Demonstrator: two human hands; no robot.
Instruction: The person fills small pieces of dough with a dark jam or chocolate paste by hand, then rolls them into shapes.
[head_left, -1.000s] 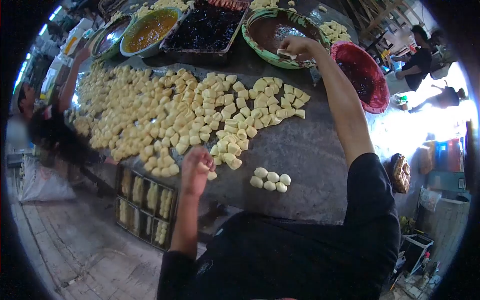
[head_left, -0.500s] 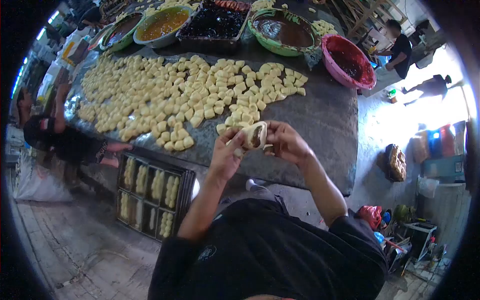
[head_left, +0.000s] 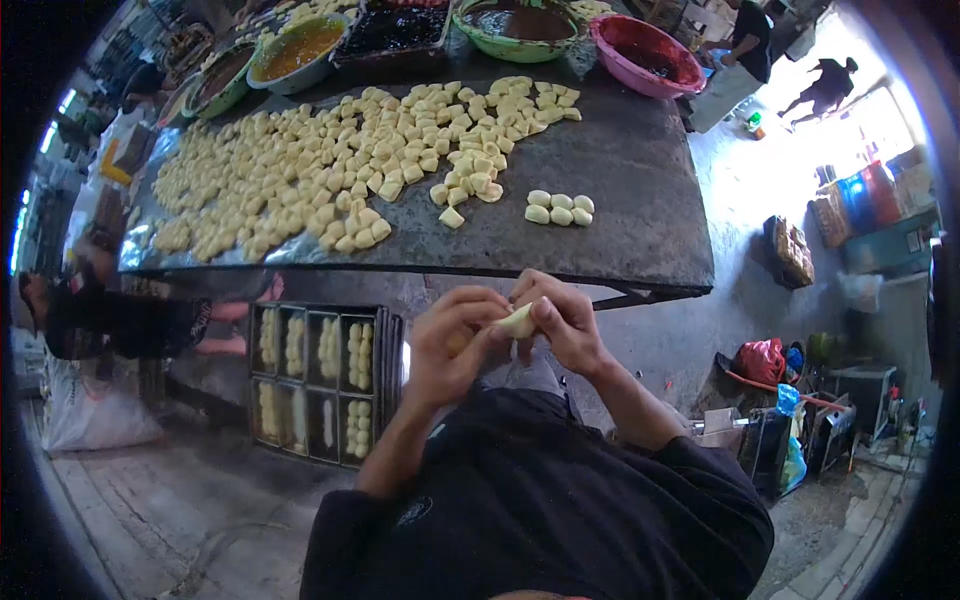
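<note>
My left hand [head_left: 455,342] and my right hand [head_left: 562,326] meet in front of the table's near edge, both with fingers closed on one pale dough piece [head_left: 517,322]. The dough looks folded over, and no filling shows on its visible side. Another pale yellowish bit shows within my curled left fingers, too covered to make out fully. Beyond my hands, a small block of rounded dough pieces [head_left: 560,208] sits in two rows on the dark table [head_left: 620,180]. Farther left, a wide spread of loose dough pieces [head_left: 300,180] covers much of the tabletop.
Along the far side stand a pink basin [head_left: 648,57], a green basin [head_left: 520,30], a dark-filled tray [head_left: 390,35] and an orange-filled bowl [head_left: 300,55]. A sectioned rack of baking pans [head_left: 315,385] with dough stands below left. Other people are at left and upper right.
Both hands have come back toward my body, off the table. The dough's dark filling, visible before, is now covered. The two-row block, hidden behind my hands earlier, is in view.
</note>
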